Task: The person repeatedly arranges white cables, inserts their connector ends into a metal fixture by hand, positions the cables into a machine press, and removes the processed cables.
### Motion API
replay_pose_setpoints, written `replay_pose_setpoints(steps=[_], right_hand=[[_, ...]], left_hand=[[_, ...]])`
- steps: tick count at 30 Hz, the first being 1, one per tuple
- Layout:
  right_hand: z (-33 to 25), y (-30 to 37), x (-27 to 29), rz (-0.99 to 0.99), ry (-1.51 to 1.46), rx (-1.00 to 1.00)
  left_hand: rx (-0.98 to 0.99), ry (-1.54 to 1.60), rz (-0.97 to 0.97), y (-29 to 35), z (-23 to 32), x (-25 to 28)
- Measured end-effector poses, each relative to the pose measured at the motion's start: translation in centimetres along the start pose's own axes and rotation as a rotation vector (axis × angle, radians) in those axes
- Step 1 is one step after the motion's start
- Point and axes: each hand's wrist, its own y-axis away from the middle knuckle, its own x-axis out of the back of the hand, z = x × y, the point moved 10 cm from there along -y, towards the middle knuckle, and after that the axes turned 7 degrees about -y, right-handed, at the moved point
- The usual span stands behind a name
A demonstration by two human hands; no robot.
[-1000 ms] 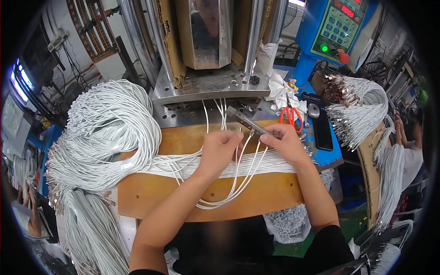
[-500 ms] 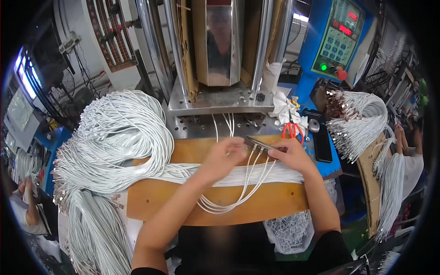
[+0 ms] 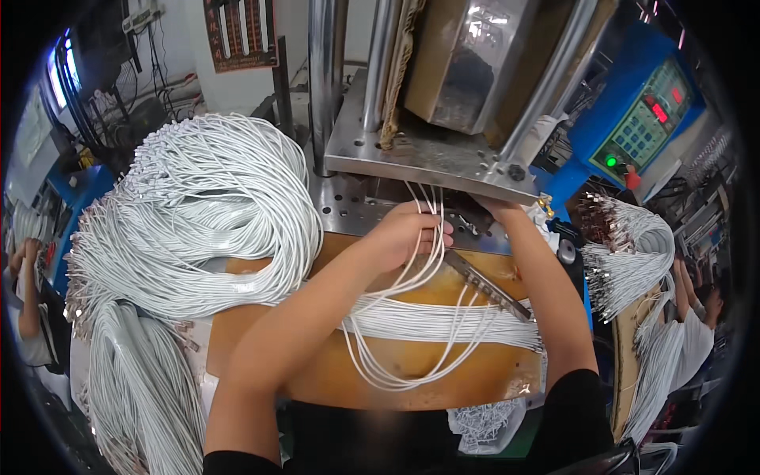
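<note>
My left hand (image 3: 405, 237) is closed around a few thin white cables (image 3: 427, 267), which run up under the steel plate (image 3: 427, 170) of a press. My right hand (image 3: 497, 206) reaches in beneath the right side of that plate; its fingers are hidden there. Between my forearms, a slim metal bar (image 3: 489, 286) lies at a slant on the amber board (image 3: 317, 380), with several white cables looping from it toward me. Under the bar, a flat bundle of white cables (image 3: 427, 323) stretches across the board.
A large heap of coiled white cables (image 3: 229, 206) fills the left side. To the right stands a blue control panel (image 3: 633, 119) with red digits and a green light. More cable bundles (image 3: 633, 261) hang near another person at far right. A bag of white scraps (image 3: 484, 423) sits below the board.
Both hands have left the metal bar, which now rests on the board. My left hand has taken hold of cables at the press; my right has gone under its plate. The view has shifted.
</note>
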Motion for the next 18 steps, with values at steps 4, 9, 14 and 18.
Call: replay_pose_setpoints(steps=[4,9,14,18], right_hand=[[1.5,-2.0,-0.8,0.204,0.019,0.297],[-1.8,-1.8,-1.3,0.154,0.185,0.185],[-1.1,0.6,1.8,0.156,-0.308,0.064],[-2.8,6.2,2.1,-0.032,-0.712,-0.322]], left_hand=[[-0.029,0.036,-0.009,-0.2,-0.5,-0.5],[-0.028,0.094,0.038,-0.3,-0.5,0.9],[-0.059,0.032,-0.058,0.3,2.4,0.3],[-0.094,-0.232,-0.204,5.4,2.8,-3.2]])
